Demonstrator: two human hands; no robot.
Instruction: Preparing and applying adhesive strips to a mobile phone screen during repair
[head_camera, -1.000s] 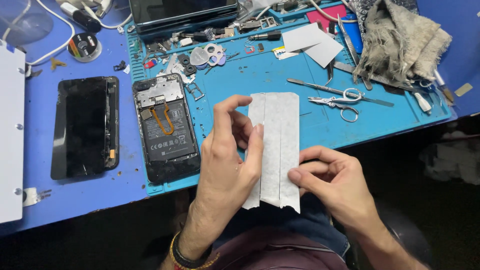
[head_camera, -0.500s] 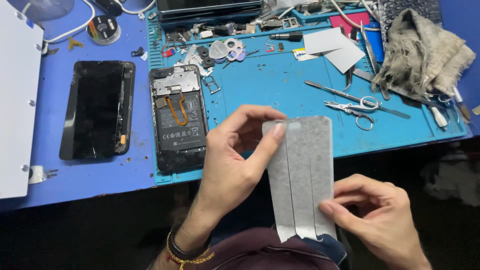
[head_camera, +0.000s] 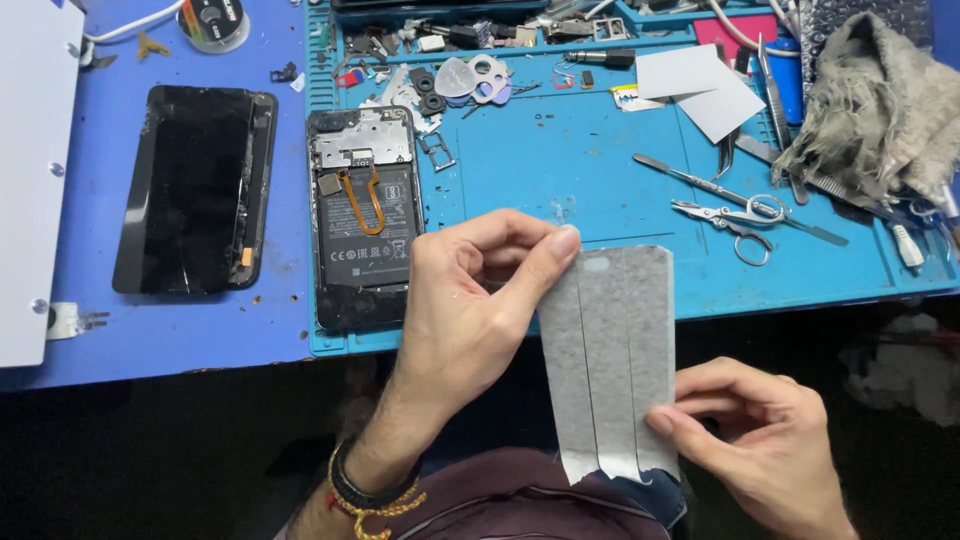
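Sheet (head_camera: 610, 360), grey, long axis upright, slightly tilted; left hand (head_camera: 470, 310) fingers pinch top corner, right hand (head_camera: 750, 440) fingers pinch lower edge.

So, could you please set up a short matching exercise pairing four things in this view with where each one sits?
Things:
1. grey sheet
2. opened phone
3. scissors
4. black screen panel

Places:
A. on the dark blue surface, left of the mat
B. held between the left hand and right hand
C. on the right part of the teal mat, beside a metal tool
D. at the left edge of the teal mat, insides showing

Pairs: 1-B, 2-D, 3-C, 4-A
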